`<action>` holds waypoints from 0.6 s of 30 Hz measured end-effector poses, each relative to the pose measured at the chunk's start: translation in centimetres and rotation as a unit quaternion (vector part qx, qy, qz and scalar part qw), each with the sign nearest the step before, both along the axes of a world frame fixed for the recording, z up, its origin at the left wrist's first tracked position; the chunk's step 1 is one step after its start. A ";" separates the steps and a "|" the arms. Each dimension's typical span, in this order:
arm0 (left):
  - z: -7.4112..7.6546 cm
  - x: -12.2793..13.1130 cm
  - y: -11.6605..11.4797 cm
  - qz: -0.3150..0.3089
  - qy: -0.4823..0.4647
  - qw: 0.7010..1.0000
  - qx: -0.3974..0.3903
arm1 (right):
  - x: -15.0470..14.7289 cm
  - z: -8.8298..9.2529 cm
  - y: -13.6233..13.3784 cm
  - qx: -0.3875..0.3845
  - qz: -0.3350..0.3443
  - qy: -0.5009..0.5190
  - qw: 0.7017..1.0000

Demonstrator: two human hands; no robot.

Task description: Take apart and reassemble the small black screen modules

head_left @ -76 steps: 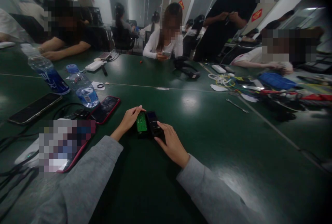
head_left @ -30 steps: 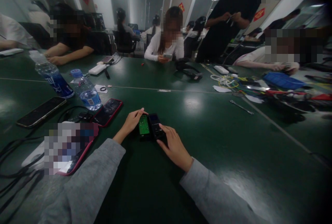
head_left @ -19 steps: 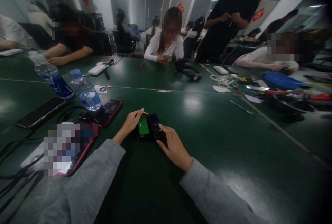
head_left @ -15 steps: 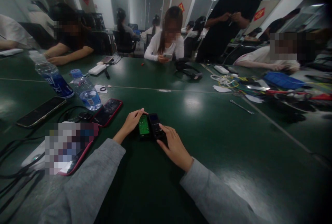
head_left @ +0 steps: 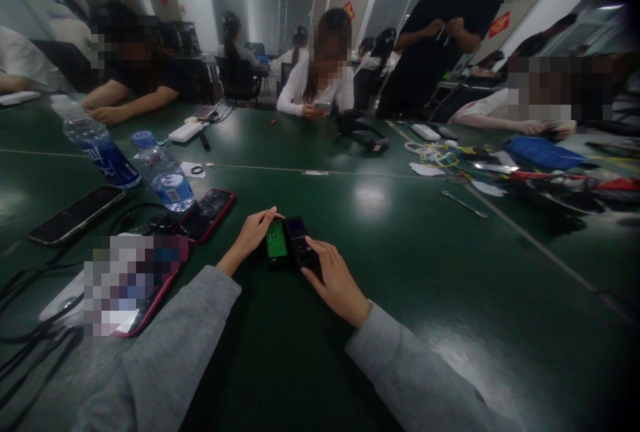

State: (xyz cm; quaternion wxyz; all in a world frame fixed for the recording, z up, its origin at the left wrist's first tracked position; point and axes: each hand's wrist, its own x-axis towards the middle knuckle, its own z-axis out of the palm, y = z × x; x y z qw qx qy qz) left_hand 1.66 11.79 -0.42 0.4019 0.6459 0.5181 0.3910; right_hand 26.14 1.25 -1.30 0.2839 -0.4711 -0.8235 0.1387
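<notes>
On the dark green table [head_left: 400, 252] in front of me lies a small black device in two halves, side by side. A green circuit board [head_left: 276, 243] shows in the left half. The right half is a black casing [head_left: 297, 231] with a dark screen and small marks below it. My left hand [head_left: 253, 232] grips the circuit-board half along its left side and top edge. Fingers and thumb of my right hand [head_left: 337, 279] hold the lower right of the black casing. Whether wires join the halves I cannot tell.
Phones [head_left: 206, 215] and two water bottles [head_left: 171, 182] stand or lie to the left, with cables near them. A wrench [head_left: 464, 204] lies to the right, before a heap of wires and a blue item [head_left: 545, 153]. Headphones [head_left: 361, 132] lie farther back. Other people sit around the table.
My hands and the two halves stay in place, apart from a slight shift of the whole view. The standing person's hands have moved a little.
</notes>
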 end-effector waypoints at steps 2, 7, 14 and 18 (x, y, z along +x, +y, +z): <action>0.0 0.0 0.0 -0.003 -0.004 1.000 -0.004 | 0.0 0.0 0.0 0.001 0.001 -0.002 1.000; 0.1 0.0 0.0 -0.007 -0.002 1.000 0.006 | -0.2 0.5 -0.2 0.053 -0.014 -0.037 0.998; 0.1 0.0 -0.1 -0.038 0.004 0.999 0.014 | -1.2 1.2 0.5 0.001 0.003 -0.042 0.999; -0.2 -0.2 0.2 -0.009 -0.018 1.000 0.016 | -2.4 1.0 2.2 -0.029 -0.005 0.015 0.999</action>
